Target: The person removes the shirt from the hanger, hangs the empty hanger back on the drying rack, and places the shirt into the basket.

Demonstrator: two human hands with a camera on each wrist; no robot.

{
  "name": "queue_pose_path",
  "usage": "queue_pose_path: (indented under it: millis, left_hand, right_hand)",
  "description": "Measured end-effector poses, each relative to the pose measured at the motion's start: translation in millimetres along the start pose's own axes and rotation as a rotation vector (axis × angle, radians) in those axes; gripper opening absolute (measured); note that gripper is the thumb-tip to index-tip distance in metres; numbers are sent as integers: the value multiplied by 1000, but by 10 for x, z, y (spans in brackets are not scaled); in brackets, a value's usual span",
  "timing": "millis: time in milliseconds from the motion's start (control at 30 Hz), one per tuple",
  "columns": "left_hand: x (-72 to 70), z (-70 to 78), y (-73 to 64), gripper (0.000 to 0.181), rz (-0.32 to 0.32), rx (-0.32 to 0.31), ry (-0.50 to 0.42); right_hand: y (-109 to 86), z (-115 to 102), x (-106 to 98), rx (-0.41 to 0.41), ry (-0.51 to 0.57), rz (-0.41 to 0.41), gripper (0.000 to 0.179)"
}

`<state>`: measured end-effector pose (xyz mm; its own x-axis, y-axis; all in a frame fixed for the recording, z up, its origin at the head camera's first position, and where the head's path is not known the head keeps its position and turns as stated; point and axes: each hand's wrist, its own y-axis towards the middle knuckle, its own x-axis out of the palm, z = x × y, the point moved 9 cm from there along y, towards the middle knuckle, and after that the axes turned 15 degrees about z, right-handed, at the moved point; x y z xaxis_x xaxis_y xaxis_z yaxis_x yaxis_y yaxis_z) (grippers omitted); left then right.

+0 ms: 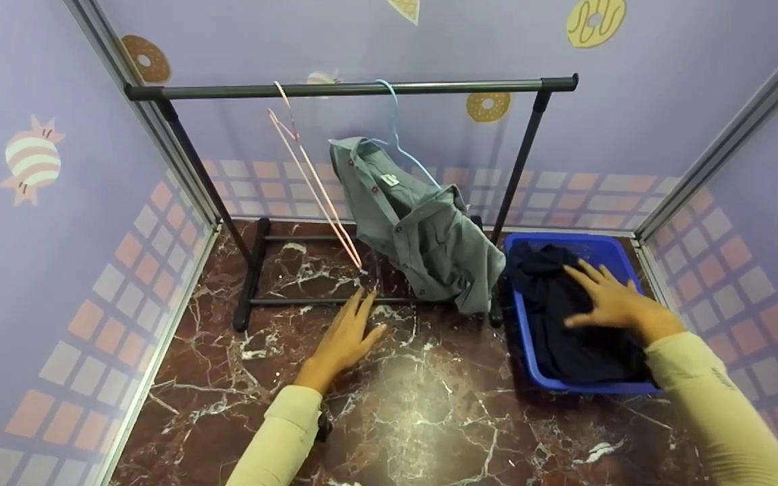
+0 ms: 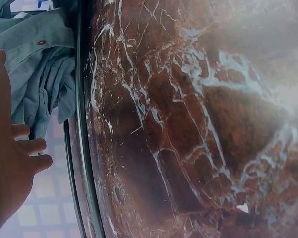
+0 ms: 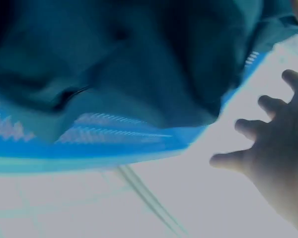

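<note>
My right hand point(image 1: 608, 300) is spread over the dark navy clothes point(image 1: 558, 324) heaped in a blue plastic basket point(image 1: 534, 358); whether it touches them I cannot tell. In the right wrist view its fingers point(image 3: 248, 130) are spread apart beside the cloth. My left hand point(image 1: 345, 337) reaches out above the floor with extended fingers and holds nothing. Just past its fingertips is the low end of a pink hanger point(image 1: 321, 192), hooked on the rack's bar. A grey-green buttoned shirt point(image 1: 416, 229) hangs askew from a light blue hanger point(image 1: 396, 118), partly slipped off it.
A black garment rack point(image 1: 247, 91) stands against the back wall, its feet and lower crossbars point(image 1: 328, 302) on the dark red marbled floor point(image 1: 416, 405). Purple patterned walls point(image 1: 31, 270) close in the left, back and right sides. The basket stands beside the rack's right leg.
</note>
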<state>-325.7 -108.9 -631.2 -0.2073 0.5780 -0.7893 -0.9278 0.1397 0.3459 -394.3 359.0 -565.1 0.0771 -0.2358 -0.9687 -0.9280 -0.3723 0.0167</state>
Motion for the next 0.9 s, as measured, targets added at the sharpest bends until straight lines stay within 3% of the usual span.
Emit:
queue_pose_path:
  millis: [200,367,500,667,767,900]
  left_hand:
    - [-3,-15,-14,75,-3,-6,13]
    - [15,5,-14,75,-2,-3,9]
    - [17,4,-21,75,5,-5,-7]
    - [10,-27,-35,75,4,-13,6]
    - [19,-41,-48,76,-7,-22,11]
    - [41,-53,-68,75,-9,-26,12]
  right_hand:
    - [-278,31,149,-25,101,-112,135]
    - [-378,53,362,-42,-2,-140,142]
    - [-404,111,513,-45,-49,-92,141]
    - [-421,108,646,-100,-22,-36,134]
    - [-431,115,739,-105,-30,-48,127]
    - [-441,170,859,-53,-60,-108,117]
